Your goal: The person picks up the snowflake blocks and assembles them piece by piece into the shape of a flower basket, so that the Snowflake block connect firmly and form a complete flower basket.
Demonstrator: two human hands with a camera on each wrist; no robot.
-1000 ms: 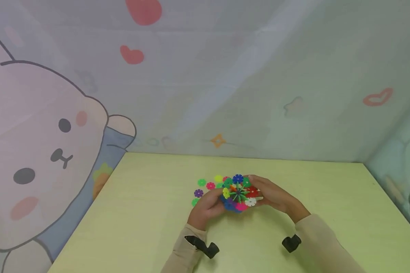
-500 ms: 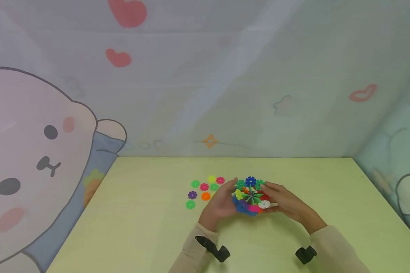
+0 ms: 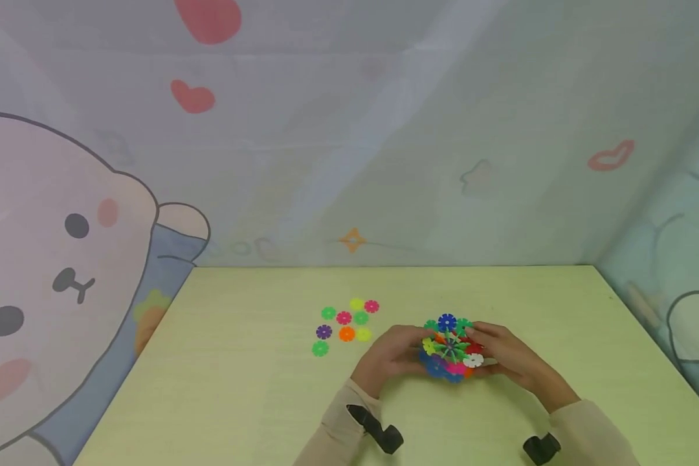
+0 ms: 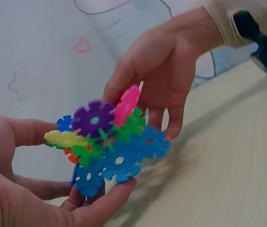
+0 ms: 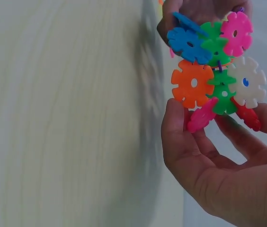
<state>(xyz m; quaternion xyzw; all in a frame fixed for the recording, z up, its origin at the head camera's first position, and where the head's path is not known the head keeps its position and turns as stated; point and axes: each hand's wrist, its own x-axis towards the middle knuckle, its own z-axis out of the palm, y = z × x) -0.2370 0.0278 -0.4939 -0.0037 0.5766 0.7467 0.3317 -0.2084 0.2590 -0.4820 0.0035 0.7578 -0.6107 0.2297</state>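
Note:
Between both hands is a cluster of interlocked plastic snowflake discs (image 3: pixel 453 349), with green pieces fanned out at its centre. My left hand (image 3: pixel 395 353) grips its left side; in the left wrist view the thumb presses a blue disc (image 4: pixel 120 161) from below and a finger touches a yellow disc (image 4: pixel 65 138). On the other side, my right hand (image 3: pixel 515 362) holds the cluster with curled fingers. The right wrist view shows that thumb just under an orange disc (image 5: pixel 192 85), with a white disc (image 5: pixel 248 84) beside it. The cluster is held up off the table.
Several loose snowflake discs lie flat on the pale table (image 3: pixel 239 388) left of the hands, among them a purple disc (image 3: pixel 323 332) and an orange disc (image 3: pixel 346 334). Behind the table's far edge hangs a printed cloth (image 3: pixel 326 129).
Both hands have carried the cluster rightward and slightly nearer to me, away from the loose discs, while the view shifted a little. The left hand has re-formed its hold on the cluster's left side.

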